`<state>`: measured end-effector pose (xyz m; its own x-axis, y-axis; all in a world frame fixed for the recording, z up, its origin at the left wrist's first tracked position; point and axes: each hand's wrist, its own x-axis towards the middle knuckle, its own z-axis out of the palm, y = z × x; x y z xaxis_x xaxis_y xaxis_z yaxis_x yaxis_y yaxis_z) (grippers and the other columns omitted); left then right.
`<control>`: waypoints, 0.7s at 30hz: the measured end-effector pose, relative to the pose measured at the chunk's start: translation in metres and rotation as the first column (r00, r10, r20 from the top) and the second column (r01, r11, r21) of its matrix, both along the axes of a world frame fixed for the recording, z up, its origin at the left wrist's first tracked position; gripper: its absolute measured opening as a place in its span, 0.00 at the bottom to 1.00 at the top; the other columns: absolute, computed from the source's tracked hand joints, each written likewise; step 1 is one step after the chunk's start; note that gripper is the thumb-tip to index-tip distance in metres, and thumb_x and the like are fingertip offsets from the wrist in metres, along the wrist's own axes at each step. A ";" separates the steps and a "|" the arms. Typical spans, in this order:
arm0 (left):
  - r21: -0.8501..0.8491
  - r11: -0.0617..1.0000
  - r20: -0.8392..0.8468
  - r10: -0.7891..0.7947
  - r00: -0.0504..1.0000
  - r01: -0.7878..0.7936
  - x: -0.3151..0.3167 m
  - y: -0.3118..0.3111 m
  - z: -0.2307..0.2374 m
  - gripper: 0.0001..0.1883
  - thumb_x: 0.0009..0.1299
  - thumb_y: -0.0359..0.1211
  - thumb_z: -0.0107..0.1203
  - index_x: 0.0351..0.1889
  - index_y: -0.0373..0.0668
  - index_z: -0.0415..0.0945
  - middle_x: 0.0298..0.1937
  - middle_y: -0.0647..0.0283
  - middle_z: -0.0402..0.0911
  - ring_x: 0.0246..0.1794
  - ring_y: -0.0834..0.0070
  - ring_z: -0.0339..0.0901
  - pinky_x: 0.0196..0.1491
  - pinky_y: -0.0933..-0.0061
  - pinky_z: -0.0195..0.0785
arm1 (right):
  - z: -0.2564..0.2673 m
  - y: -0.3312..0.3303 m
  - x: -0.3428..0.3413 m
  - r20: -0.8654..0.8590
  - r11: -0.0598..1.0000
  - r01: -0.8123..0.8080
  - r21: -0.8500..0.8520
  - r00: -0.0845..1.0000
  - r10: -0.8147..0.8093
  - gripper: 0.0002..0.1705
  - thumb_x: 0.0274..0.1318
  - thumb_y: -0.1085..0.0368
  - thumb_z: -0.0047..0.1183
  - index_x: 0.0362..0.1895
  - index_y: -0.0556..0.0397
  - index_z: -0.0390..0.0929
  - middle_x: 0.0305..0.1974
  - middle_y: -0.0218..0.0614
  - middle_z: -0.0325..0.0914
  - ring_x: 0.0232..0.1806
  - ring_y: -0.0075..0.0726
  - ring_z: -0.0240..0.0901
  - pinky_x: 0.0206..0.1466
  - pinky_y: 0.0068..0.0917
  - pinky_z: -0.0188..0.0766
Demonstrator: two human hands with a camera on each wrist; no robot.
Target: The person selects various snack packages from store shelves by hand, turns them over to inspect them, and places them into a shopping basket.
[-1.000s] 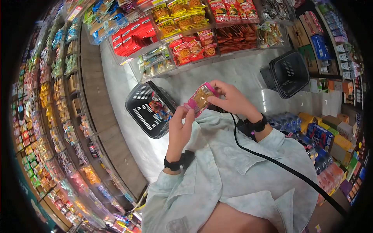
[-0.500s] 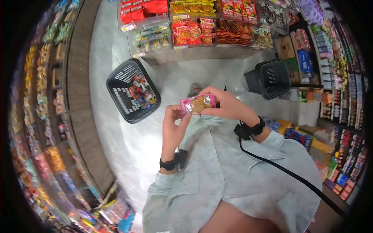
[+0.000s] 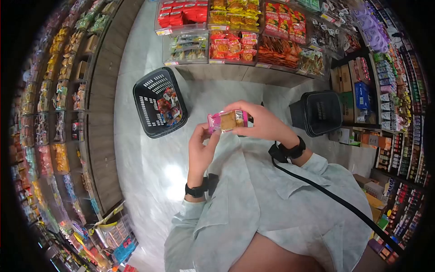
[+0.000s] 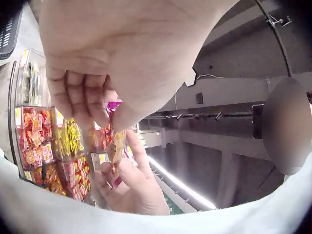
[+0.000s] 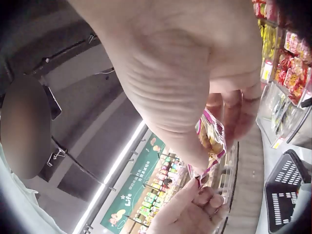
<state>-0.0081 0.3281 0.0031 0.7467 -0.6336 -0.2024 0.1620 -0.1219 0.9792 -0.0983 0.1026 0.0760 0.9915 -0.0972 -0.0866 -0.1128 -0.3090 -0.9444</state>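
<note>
A small pink-edged snack packet [image 3: 230, 121] with a clear window and brown food inside is held level in front of the shirt. My left hand [image 3: 202, 147] pinches its left end between thumb and fingers. At the other end, my right hand [image 3: 267, 123] grips it, thumb along the near edge. In the left wrist view the packet [image 4: 118, 146] appears edge-on between both hands. The right wrist view shows the packet's shiny face [image 5: 214, 135] beside the right thumb, its lower end at the left hand's fingertips [image 5: 183, 197].
Left on the floor stands a black basket [image 3: 141, 119] containing several colourful packets. Stacked black baskets [image 3: 299, 115] stand to the right. Ahead is a display of snack bins [image 3: 232, 47]; stocked shelves line the left [image 3: 61, 113] and right [image 3: 394, 104]. A black cable [image 3: 326, 192] crosses the shirt.
The packet has turned from a diagonal tilt to nearly level, both hands still holding it. The head view has shifted, moving the baskets and bins within the picture.
</note>
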 end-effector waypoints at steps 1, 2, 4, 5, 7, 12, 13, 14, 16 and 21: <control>0.009 1.000 0.004 -0.007 1.000 0.007 -0.008 -0.012 0.001 0.11 0.77 0.27 0.63 0.54 0.35 0.79 0.47 0.65 0.87 0.44 0.81 0.82 0.53 0.75 0.75 | -0.001 -0.013 -0.008 0.000 1.000 -0.010 -0.011 1.000 0.010 0.28 0.57 0.67 0.71 0.63 0.50 0.81 0.55 0.36 0.84 0.55 0.35 0.81 0.61 0.33 0.76; 0.020 1.000 0.005 -0.015 1.000 0.015 -0.015 -0.025 0.001 0.10 0.78 0.27 0.63 0.54 0.35 0.79 0.47 0.66 0.87 0.44 0.81 0.81 0.53 0.75 0.75 | -0.003 -0.028 -0.018 -0.002 1.000 -0.019 -0.021 1.000 0.019 0.27 0.58 0.67 0.71 0.62 0.50 0.81 0.55 0.36 0.84 0.55 0.35 0.81 0.61 0.33 0.76; 0.001 1.000 0.035 -0.030 0.999 0.030 -0.033 -0.056 0.009 0.10 0.78 0.28 0.63 0.53 0.35 0.79 0.46 0.66 0.87 0.45 0.81 0.82 0.53 0.75 0.75 | -0.012 -0.054 -0.038 0.010 1.000 -0.015 -0.014 1.000 0.015 0.27 0.58 0.67 0.71 0.62 0.51 0.81 0.55 0.36 0.84 0.54 0.35 0.81 0.61 0.32 0.76; -0.004 0.999 0.041 -0.038 0.998 0.038 -0.044 -0.070 0.013 0.09 0.78 0.28 0.63 0.53 0.35 0.79 0.46 0.66 0.86 0.45 0.81 0.82 0.53 0.75 0.75 | -0.018 -0.067 -0.049 0.023 1.000 -0.001 0.003 1.000 0.001 0.26 0.58 0.67 0.71 0.61 0.51 0.82 0.55 0.36 0.85 0.54 0.35 0.81 0.61 0.32 0.76; 0.019 0.998 0.030 -0.066 0.997 0.065 -0.065 -0.091 0.018 0.09 0.78 0.28 0.63 0.52 0.35 0.79 0.46 0.65 0.86 0.46 0.80 0.83 0.54 0.74 0.75 | -0.023 -0.086 -0.072 0.031 0.999 0.017 0.045 0.999 -0.019 0.26 0.58 0.67 0.71 0.61 0.51 0.82 0.55 0.36 0.85 0.54 0.35 0.81 0.60 0.32 0.76; 0.046 0.994 0.029 -0.100 0.995 0.099 -0.100 -0.126 0.014 0.12 0.76 0.26 0.65 0.55 0.36 0.78 0.50 0.62 0.86 0.49 0.76 0.84 0.56 0.72 0.76 | -0.038 -0.122 -0.111 0.005 0.991 0.024 0.131 1.000 -0.025 0.25 0.57 0.68 0.72 0.60 0.52 0.82 0.54 0.36 0.85 0.54 0.34 0.81 0.60 0.32 0.76; 0.018 0.997 0.034 -0.071 0.997 0.070 -0.109 -0.135 0.017 0.14 0.75 0.25 0.66 0.56 0.36 0.78 0.50 0.62 0.86 0.50 0.75 0.84 0.57 0.71 0.76 | -0.042 -0.126 -0.117 0.001 0.990 0.016 0.141 1.000 -0.016 0.25 0.57 0.68 0.71 0.59 0.51 0.82 0.53 0.35 0.85 0.54 0.34 0.81 0.59 0.31 0.76; -0.010 0.999 0.039 -0.041 0.998 0.041 -0.115 -0.142 0.020 0.16 0.74 0.25 0.66 0.57 0.36 0.78 0.51 0.61 0.86 0.50 0.75 0.84 0.57 0.70 0.76 | -0.045 -0.131 -0.121 -0.004 0.988 0.007 0.151 1.000 -0.006 0.25 0.57 0.68 0.71 0.59 0.51 0.82 0.53 0.35 0.85 0.53 0.33 0.81 0.58 0.31 0.76; 0.088 0.991 0.070 -0.105 0.992 0.098 -0.120 -0.148 0.033 0.22 0.73 0.22 0.66 0.64 0.37 0.75 0.52 0.61 0.84 0.53 0.75 0.83 0.60 0.69 0.75 | -0.048 -0.136 -0.130 -0.028 0.984 -0.010 0.177 1.000 0.015 0.24 0.57 0.68 0.71 0.58 0.51 0.82 0.52 0.34 0.85 0.52 0.32 0.82 0.57 0.30 0.77; 0.223 0.966 0.259 -0.189 0.947 0.132 -0.125 -0.152 0.033 0.28 0.70 0.21 0.68 0.69 0.38 0.74 0.55 0.59 0.85 0.54 0.74 0.83 0.60 0.69 0.76 | -0.045 -0.141 -0.129 -0.042 0.977 -0.033 0.212 0.998 0.043 0.24 0.56 0.68 0.70 0.57 0.51 0.82 0.50 0.33 0.85 0.49 0.30 0.82 0.54 0.29 0.77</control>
<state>-0.1333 0.1765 0.0360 0.6827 -0.7176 -0.1381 -0.1489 -0.3216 0.9351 -0.2268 -0.0381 0.0310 0.9886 -0.0340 -0.1465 -0.1494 -0.1077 -0.9829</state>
